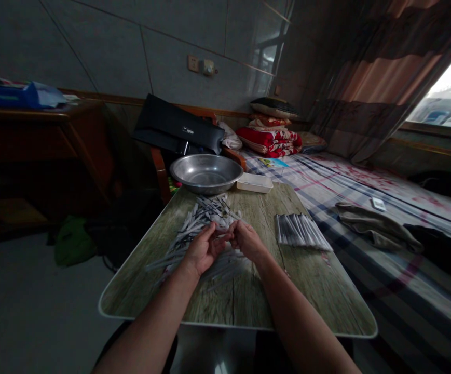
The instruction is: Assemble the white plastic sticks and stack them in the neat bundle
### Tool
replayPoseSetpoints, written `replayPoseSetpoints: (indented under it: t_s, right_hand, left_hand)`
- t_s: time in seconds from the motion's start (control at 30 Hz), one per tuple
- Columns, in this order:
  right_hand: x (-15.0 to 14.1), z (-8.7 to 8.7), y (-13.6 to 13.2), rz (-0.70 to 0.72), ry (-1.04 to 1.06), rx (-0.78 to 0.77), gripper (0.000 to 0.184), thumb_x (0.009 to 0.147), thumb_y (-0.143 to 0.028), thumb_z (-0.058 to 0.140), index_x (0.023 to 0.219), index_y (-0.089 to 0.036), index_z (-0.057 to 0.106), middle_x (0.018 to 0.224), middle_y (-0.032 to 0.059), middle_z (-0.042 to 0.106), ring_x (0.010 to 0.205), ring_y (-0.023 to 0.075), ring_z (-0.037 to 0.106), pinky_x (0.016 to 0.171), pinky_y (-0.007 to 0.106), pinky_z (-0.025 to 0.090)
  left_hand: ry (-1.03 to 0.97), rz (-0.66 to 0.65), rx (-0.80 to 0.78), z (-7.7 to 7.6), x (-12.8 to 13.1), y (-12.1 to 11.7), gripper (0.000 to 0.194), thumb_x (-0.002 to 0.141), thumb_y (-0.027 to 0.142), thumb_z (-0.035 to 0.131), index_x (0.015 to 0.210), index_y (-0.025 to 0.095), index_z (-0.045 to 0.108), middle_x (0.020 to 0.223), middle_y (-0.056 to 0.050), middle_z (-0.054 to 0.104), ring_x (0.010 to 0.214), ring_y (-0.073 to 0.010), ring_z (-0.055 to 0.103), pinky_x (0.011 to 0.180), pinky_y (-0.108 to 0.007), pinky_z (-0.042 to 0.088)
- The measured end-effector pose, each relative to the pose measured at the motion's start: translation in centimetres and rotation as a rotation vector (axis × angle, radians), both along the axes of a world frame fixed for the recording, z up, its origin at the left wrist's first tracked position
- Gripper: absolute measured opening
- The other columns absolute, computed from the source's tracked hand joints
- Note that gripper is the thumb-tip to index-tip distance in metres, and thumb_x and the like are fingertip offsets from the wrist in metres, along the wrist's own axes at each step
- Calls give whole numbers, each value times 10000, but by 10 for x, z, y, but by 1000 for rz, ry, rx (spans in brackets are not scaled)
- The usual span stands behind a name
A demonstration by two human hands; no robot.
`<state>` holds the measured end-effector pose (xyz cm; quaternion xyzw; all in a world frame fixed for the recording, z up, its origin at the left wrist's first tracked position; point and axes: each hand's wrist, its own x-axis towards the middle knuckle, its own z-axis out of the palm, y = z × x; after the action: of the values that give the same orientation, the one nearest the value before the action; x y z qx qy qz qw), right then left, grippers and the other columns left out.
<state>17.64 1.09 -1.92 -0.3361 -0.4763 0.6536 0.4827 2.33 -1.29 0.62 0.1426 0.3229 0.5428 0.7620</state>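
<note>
Left hand (pixel 205 249) and right hand (pixel 246 240) half-curled, nearly touching, over a heap of thin plastic-sleeved sticks (pixel 197 228) on the wood-grain tabletop (pixel 139 291), any hold unclear, sleeved bundle (pixel 299 231) beside, steel basin (pixel 205 173) and white box (pixel 255 182) beyond

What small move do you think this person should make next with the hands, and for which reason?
Probably the right hand should carry one stick from the loose pile of thin sleeved sticks to the neat row, because the left hand and the right hand meet over the tangled pile, while the row lies tidy and parallel close by.
</note>
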Motion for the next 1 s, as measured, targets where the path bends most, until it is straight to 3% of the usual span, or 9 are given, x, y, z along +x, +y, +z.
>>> replayPoseSetpoints:
  t_s: [0.13, 0.27, 0.37, 0.47, 0.7, 1.0]
  right_hand:
    - [11, 13, 8, -225, -126, 51, 446, 810, -617, 538, 716, -182, 561, 545, -44, 451, 438, 79, 361, 411, 206, 253]
    - [19, 28, 28, -415, -679, 254, 218, 791, -360, 578, 711, -160, 615, 579, -23, 546, 521, 104, 465, 503, 216, 328]
    - [14, 37, 51, -303, -1204, 402, 183, 807, -216, 544, 858, -151, 707, 808, 50, 700, 747, 149, 613, 654, 220, 404]
    - [0, 37, 75, -168, -1542, 412, 294, 850, -139, 494, 1023, -180, 727, 1053, 102, 712, 945, 177, 644, 786, 228, 428]
    - [-26, 19, 108, -71, -1654, 395, 336, 870, -99, 470, 1097, -153, 712, 1168, 154, 677, 1051, 229, 644, 879, 283, 455]
    - [-30, 17, 120, -47, -1650, 357, 270, 811, -73, 550, 1023, -88, 717, 1123, 202, 697, 1100, 268, 639, 913, 307, 465]
  left_hand:
    - [-27, 108, -33, 6, -2, 3, 60, 916, 182, 532, 864, 173, 559, 687, -39, 698, 628, -179, 721, 458, -192, 532]
    - [2, 182, -10, 7, -5, 5, 72, 920, 173, 519, 853, 164, 544, 683, -38, 692, 651, -185, 728, 484, -198, 546]
    - [45, 233, 25, 5, -4, 5, 51, 910, 172, 534, 861, 161, 544, 690, -29, 694, 657, -187, 730, 501, -207, 554]
    - [53, 248, 45, 4, -4, 6, 61, 914, 167, 522, 858, 161, 545, 693, -31, 698, 667, -186, 732, 521, -210, 558]
    - [40, 247, 49, 2, -5, 7, 40, 897, 180, 559, 862, 161, 552, 710, -45, 712, 679, -187, 733, 540, -214, 558]
    - [93, 237, 63, -2, -5, 7, 114, 855, 245, 628, 898, 175, 550, 741, -30, 709, 662, -194, 730, 499, -216, 542]
